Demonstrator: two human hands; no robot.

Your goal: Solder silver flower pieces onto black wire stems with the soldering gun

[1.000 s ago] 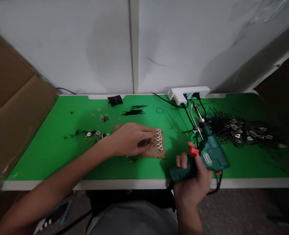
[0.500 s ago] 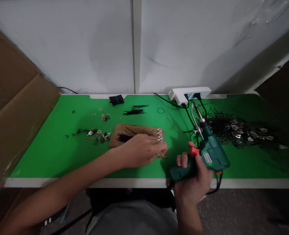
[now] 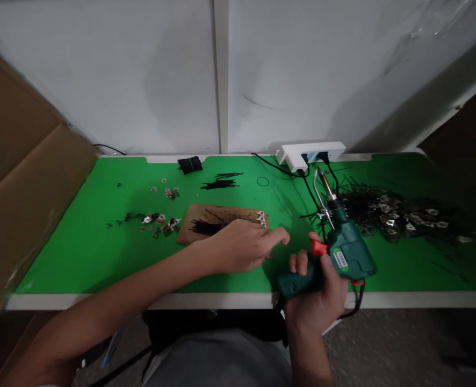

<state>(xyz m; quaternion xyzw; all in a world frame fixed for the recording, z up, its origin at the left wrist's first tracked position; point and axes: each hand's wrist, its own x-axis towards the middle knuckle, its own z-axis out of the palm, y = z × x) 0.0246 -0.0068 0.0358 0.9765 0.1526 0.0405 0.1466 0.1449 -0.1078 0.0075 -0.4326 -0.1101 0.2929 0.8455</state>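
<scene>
The bench point(image 3: 80, 242) is bright green with a pale near edge. The soldering gun point(image 3: 345, 255) is dark green — its trigger point(image 3: 319, 248) red. The board point(image 3: 222, 217) is brown, the power strip point(image 3: 310, 151) white, the wire pile point(image 3: 383, 212) black with silver bits.

A green soldering gun point(image 3: 345, 255) with red trigger, tip tilted up, over the table's front edge.

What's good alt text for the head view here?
At a green table, the right hand grips a green soldering gun, tip pointing away, while the left hand rests over the near edge of a brown board holding black wires and small metal pieces. A white power strip sits at the back.
</scene>
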